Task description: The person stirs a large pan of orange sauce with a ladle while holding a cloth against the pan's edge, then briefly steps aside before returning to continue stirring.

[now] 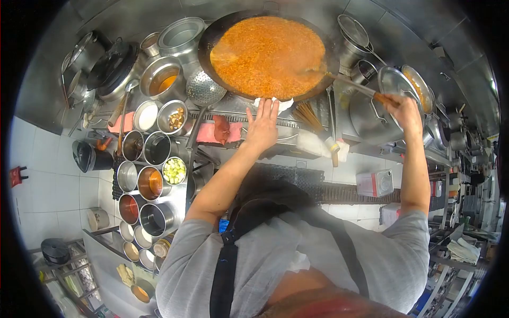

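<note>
A large black wok (208,53) holds a bubbling orange-red stew (268,50), with steam over it. My left hand (262,126) lies at the wok's near edge, its fingers on a white cloth (281,105) against the rim. The fingers point forward, slightly apart; whether they pinch the cloth is unclear. On the right, my right hand (404,112) is wrapped round the wooden handle of a long ladle (352,84). The ladle's far end dips into the stew at the wok's right side, and its head is hidden there.
Metal pots of sauces and ingredients, including chopped green vegetables (174,170), line the left counter. A perforated skimmer (205,89) rests left of the wok. A bamboo brush (307,115) lies in front. Lidded pots and a strainer (353,31) stand right.
</note>
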Motion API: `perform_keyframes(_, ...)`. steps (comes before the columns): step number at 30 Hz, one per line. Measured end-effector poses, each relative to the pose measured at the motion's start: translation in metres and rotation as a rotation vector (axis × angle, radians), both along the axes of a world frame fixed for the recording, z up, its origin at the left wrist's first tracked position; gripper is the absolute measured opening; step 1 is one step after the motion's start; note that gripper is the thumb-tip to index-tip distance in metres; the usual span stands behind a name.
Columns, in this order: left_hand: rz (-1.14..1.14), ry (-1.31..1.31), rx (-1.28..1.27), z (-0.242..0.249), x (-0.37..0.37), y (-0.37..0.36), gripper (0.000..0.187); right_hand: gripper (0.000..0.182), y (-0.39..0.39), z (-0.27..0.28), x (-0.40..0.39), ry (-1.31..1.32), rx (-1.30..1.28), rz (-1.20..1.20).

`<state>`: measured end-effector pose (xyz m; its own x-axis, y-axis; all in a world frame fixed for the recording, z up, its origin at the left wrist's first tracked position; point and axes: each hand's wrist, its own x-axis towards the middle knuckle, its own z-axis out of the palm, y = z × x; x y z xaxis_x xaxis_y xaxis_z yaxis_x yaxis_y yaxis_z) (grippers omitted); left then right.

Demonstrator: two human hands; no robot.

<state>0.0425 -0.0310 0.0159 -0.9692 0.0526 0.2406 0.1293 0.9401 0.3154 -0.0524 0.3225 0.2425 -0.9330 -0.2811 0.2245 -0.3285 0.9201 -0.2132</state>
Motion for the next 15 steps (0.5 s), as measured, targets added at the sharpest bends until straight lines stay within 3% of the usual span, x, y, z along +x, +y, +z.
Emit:
perform_keyframes(3, -0.006, 0.01, -0.008, 0.0, 0.001, -0.001, 0.087, 0.033, -0.018, -0.001, 0.024, -0.082, -0.028, -0.028)
perform_keyframes(9, -0.014, -0.017, -0.004, 0.003, 0.0, 0.0, 0.085, 0.034, -0.053, -0.039, 0.027, -0.122, -0.132, 0.176)
perform_keyframes(12, -0.014, -0.015, 0.0, 0.002, 0.0, -0.001, 0.085, 0.034, -0.081, -0.068, 0.02, -0.056, -0.04, 0.337)
perform_keyframes(15, -0.018, -0.01, 0.025, 0.002, 0.001, -0.001, 0.085, 0.036, -0.109, -0.09, 0.008, -0.063, 0.058, 0.274)
